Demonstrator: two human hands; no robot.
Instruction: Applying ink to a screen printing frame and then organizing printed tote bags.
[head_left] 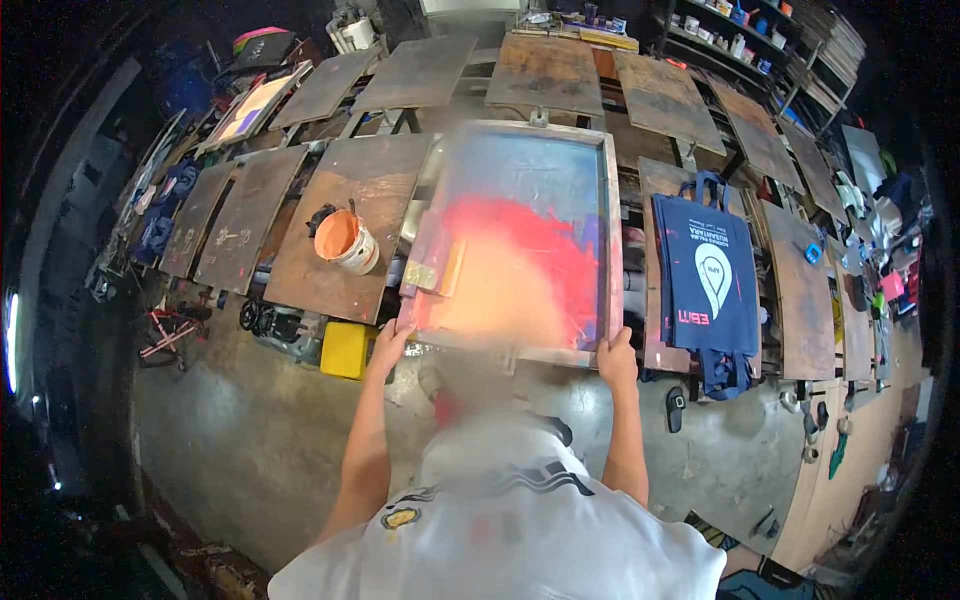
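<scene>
A screen-printing frame (611,230) with a wooden rim stretches in front of me, its mesh smeared with red and orange-peach ink over a blue-grey far part. My left hand (390,350) is closed on its near left corner, and my right hand (617,360) grips the near right corner. Against the left side of the mesh rests what looks like a wooden squeegee (453,268). Blurring down the middle hides part of the frame. Left of it, a white bucket of orange ink (360,254) stands tilted-looking on a brown board (330,285).
To the right, a stack of navy tote bags (700,260) with a white print lies on another board. Rows of brown boards (545,70) fill the rack. Below it sit a yellow container (344,350) and a dark sandal (675,409). Shelves (725,40) with jars stand far right.
</scene>
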